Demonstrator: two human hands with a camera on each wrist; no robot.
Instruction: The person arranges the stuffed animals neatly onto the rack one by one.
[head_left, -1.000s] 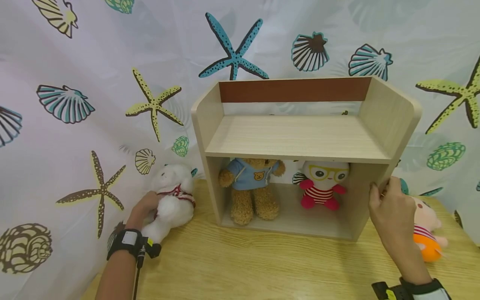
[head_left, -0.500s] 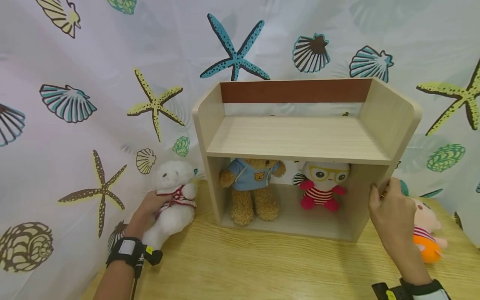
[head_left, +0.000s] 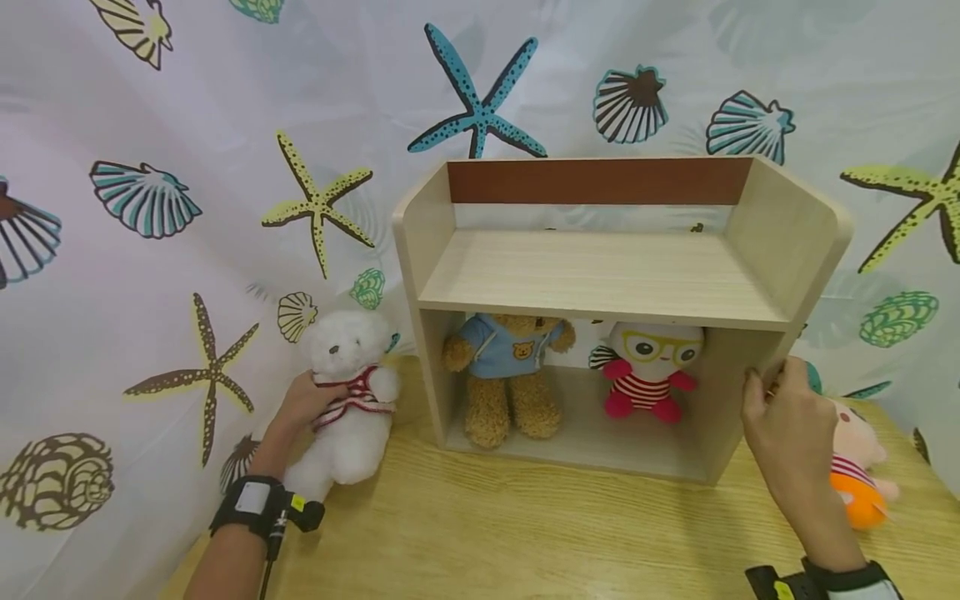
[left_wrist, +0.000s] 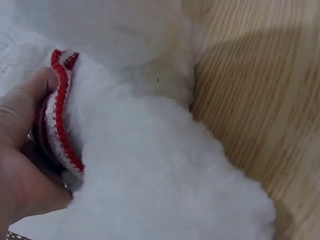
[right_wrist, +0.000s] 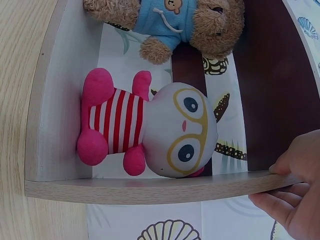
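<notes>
The fluffy, round-headed white plush toy is near the worktop's left edge, its red-trimmed garment clamped in the left hand. The right hand pinches the side panel of the boxy, wood-grained shelf. Since a second ago, the white plush toy has tipped more upright.

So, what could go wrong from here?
The left hand grips the white plush at its red-trimmed outfit, so the cloth might slide and the toy twist or slip free.
The right hand holds the shelf by one side; a tug could shift it and perhaps topple the teddy bear or striped toy inside.
The pink-and-orange toy near that hand might get knocked.
</notes>
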